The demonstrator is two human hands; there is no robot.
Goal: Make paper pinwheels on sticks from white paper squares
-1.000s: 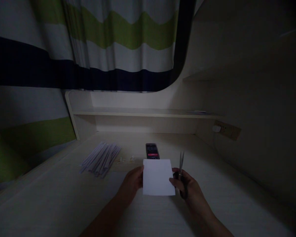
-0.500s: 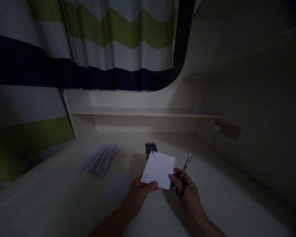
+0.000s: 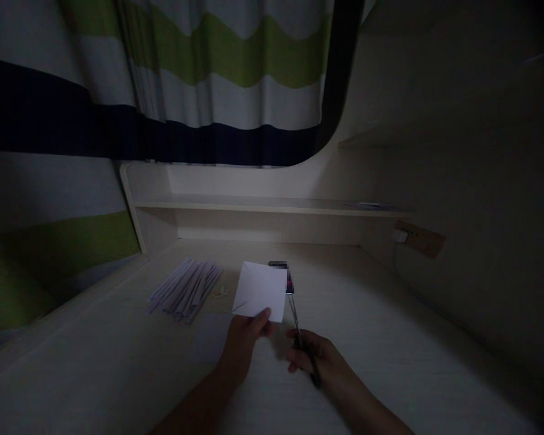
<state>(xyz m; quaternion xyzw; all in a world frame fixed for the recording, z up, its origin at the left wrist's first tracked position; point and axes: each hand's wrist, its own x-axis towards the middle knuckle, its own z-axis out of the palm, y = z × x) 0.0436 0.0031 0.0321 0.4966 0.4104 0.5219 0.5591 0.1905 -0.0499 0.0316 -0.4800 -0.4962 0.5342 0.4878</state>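
A square of white paper [image 3: 262, 290] is pinched at its lower edge by my left hand [image 3: 245, 341]. Short slits show near two of its corners on the left side. My right hand [image 3: 320, 359] grips a pair of scissors [image 3: 299, 338] by the black handles, blades pointing away from me, just right of the paper and apart from it. Behind the paper, partly covered by it, lies a dark pixelated object [image 3: 290, 281] that I cannot make out. Another flat sheet of paper [image 3: 208, 338] rests on the desk by my left wrist.
Several rolled paper tubes [image 3: 188, 290] lie bunched on the left of the desk [image 3: 390, 338]. Small pale pieces [image 3: 222, 292] sit beside them. A long shelf [image 3: 254, 205] runs along the back under a striped curtain [image 3: 236, 78]. A plug [image 3: 399, 236] is in the right wall socket.
My left hand has turned the paper and moved it left and away from me. My right hand has left the paper's edge and swung the scissors left, blades now pointing forward.
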